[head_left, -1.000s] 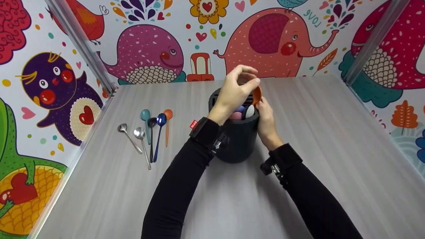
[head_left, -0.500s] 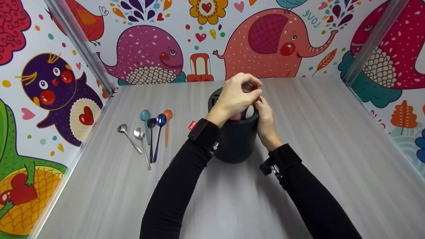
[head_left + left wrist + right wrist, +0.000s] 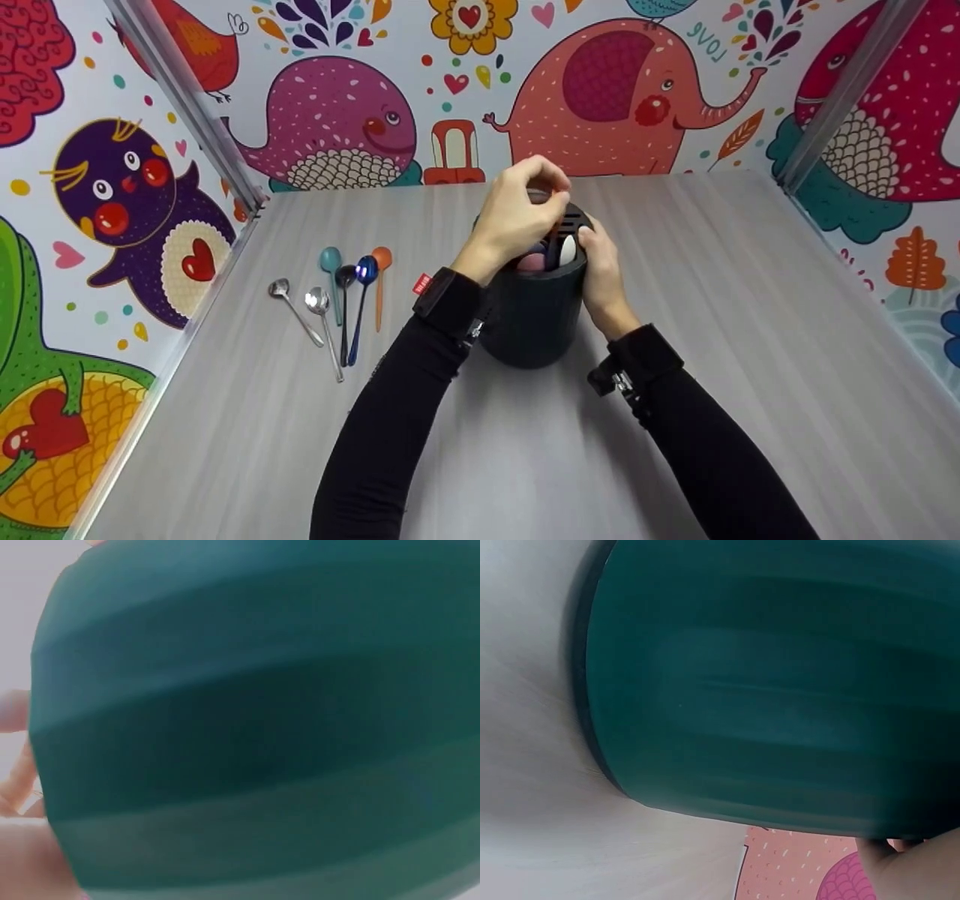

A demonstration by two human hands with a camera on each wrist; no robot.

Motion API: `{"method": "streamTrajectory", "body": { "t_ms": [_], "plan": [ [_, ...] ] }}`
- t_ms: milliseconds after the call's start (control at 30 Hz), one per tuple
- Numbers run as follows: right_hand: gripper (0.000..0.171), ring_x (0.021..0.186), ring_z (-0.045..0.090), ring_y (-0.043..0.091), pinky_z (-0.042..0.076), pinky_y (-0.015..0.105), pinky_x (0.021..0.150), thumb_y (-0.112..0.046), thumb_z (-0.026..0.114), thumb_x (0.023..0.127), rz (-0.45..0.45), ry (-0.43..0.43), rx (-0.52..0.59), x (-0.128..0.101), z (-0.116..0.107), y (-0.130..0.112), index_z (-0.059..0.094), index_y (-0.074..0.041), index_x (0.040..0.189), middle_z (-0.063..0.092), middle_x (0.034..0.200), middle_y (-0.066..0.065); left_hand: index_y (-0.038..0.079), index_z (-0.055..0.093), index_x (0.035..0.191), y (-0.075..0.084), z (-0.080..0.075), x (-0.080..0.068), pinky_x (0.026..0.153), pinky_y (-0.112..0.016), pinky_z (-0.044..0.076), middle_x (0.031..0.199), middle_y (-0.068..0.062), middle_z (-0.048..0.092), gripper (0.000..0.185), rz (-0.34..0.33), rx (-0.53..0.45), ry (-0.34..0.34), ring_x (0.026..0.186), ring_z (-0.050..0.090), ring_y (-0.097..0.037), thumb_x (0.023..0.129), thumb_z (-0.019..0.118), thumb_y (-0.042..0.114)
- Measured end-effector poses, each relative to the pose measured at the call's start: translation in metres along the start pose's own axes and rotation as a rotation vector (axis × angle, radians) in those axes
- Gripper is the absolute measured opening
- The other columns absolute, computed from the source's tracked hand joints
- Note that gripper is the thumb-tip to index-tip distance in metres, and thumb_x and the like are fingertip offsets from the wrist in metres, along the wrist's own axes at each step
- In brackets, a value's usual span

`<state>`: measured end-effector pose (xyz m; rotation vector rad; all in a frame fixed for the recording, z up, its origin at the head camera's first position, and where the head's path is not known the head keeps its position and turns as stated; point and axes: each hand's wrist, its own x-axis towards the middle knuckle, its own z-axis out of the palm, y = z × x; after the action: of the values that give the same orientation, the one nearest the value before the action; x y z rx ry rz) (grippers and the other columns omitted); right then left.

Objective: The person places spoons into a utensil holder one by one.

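Observation:
A dark green utensil holder (image 3: 529, 322) with a slotted top (image 3: 573, 219) stands upright on the table. My right hand (image 3: 602, 277) grips its right side, with the thumb up at the rim. Above the opening, the thumb and fingers of my left hand (image 3: 514, 217) pinch an orange spoon, mostly hidden behind the fingers. A white rounded utensil end (image 3: 568, 250) and a pink one (image 3: 532, 262) show at the near side of the opening. The ribbed wall of the holder (image 3: 255, 735) fills most of the left wrist view, and the right wrist view likewise.
Left of the holder lie a small steel ladle (image 3: 279, 288), a slotted steel spoon (image 3: 317, 301), a teal spoon (image 3: 331, 260), a black spoon (image 3: 346, 277), a blue spoon (image 3: 366, 270) and another orange spoon (image 3: 382, 259). Patterned walls (image 3: 465, 97) border the table.
The orange spoon was at the holder's right rim by my right thumb. My left hand has closed on it and shifted left over the opening. The right hand stays on the holder.

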<state>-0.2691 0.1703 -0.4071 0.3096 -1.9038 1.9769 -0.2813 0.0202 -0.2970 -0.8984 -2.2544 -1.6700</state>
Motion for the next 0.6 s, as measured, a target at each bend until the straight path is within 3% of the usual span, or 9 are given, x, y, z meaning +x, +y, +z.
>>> {"method": "streamTrajectory", "body": {
  "t_ms": [200, 600],
  "plan": [
    [0.049, 0.121, 0.054, 0.018, 0.037, 0.032, 0.106, -0.025, 0.04, 0.101, -0.004, 0.012, -0.017, -0.0002, -0.0001, -0.0002, 0.055, 0.001, 0.14, 0.06, 0.135, 0.014, -0.001, 0.068, 0.101, -0.0013, -0.0011, -0.0018, 0.084, -0.025, 0.054, 0.101, -0.012, 0.066, 0.01, 0.045, -0.028, -0.002, 0.091, 0.066, -0.018, 0.092, 0.064, 0.0],
    [0.048, 0.117, 0.054, 0.017, 0.039, 0.032, 0.102, -0.023, 0.037, 0.101, -0.002, 0.011, -0.002, -0.0004, 0.0011, -0.0014, 0.056, 0.0, 0.137, 0.061, 0.13, 0.012, 0.001, 0.069, 0.104, -0.0012, -0.0048, -0.0034, 0.081, -0.025, 0.052, 0.104, -0.01, 0.069, 0.015, 0.019, 0.013, -0.01, 0.087, 0.066, -0.016, 0.094, 0.057, 0.0]
  ]
}}
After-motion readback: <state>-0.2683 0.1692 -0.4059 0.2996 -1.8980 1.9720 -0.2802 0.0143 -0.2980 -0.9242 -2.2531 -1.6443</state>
